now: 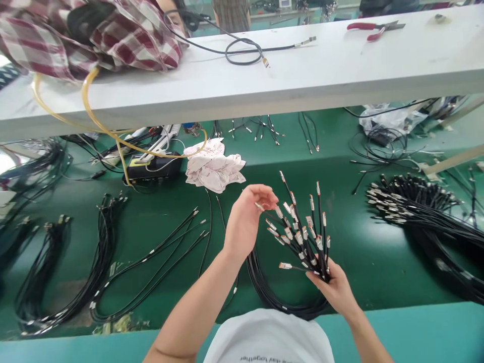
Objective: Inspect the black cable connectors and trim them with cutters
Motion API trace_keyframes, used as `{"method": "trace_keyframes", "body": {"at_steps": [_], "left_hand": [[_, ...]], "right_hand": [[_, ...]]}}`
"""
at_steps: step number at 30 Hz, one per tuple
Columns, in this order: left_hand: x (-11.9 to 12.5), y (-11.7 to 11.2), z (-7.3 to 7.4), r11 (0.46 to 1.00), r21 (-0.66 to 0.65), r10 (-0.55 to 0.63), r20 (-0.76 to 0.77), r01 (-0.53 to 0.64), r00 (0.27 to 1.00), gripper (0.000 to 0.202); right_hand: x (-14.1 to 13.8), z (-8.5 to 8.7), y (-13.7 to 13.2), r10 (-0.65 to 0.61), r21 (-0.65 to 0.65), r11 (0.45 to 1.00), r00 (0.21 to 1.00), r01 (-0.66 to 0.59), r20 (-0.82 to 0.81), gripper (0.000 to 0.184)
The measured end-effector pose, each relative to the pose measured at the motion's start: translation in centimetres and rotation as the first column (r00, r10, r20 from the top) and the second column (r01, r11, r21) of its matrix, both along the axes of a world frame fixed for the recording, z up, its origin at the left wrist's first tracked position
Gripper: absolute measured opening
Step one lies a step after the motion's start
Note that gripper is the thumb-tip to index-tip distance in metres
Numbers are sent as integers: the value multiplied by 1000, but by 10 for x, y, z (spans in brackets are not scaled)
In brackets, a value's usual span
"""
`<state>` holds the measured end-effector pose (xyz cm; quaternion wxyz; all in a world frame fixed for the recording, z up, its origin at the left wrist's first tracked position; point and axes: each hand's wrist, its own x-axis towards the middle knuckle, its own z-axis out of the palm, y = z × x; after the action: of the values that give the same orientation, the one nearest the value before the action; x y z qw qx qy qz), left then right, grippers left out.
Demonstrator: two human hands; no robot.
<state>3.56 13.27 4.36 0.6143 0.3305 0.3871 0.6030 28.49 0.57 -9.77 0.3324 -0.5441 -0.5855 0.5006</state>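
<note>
A bundle of black cables (298, 237) fans upward from my right hand (335, 287), whose fingers are wrapped around it just below the silver plug ends. Orange tips show on many of those plugs. Beside the fan, on its left, my left hand (251, 212) has curled fingers closed on one cable end; its silver plug (259, 206) shows at the fingers, and part of the grip is hidden. The lower lengths of the bundle (264, 282) curve in a loop over the green bench mat (351, 212), close to my body.
More cable bundles lie left (104, 242) and right (423, 206). A crumpled cloth (214, 166) and a black box (151, 169) sit behind my left hand. Overhead, a white shelf (321, 65) holds red-handled cutters (374, 27), one cable (242, 53) and checked fabric (139, 35). People are partly visible beyond.
</note>
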Motion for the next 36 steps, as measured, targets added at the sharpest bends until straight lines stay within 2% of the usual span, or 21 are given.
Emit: {"method": "trace_keyframes", "body": {"at_steps": [2, 7, 11, 24, 30, 36], "left_hand": [[-1, 7, -2, 999, -18, -28, 32, 29, 999, 46], [6, 16, -2, 982, -76, -177, -84, 171, 981, 28], [14, 15, 1, 989, -80, -129, -48, 125, 990, 14], [11, 8, -1, 992, -88, -87, -1, 87, 996, 12], [9, 5, 2, 987, -54, -153, -69, 150, 986, 17], [8, 5, 2, 978, -38, -204, -43, 203, 978, 22]], "right_hand": [[1, 1, -2, 10, 10, 1000, 1000, -10, 0, 33], [3, 1, -6, 15, 35, 999, 999, -17, 43, 36], [2, 1, -6, 21, 39, 999, 999, -22, 30, 35], [2, 4, -5, 35, 33, 999, 999, -35, 19, 32], [2, 3, -7, 11, 38, 999, 999, -13, 51, 33], [1, 2, -9, 19, 60, 998, 997, -23, 74, 35]]}}
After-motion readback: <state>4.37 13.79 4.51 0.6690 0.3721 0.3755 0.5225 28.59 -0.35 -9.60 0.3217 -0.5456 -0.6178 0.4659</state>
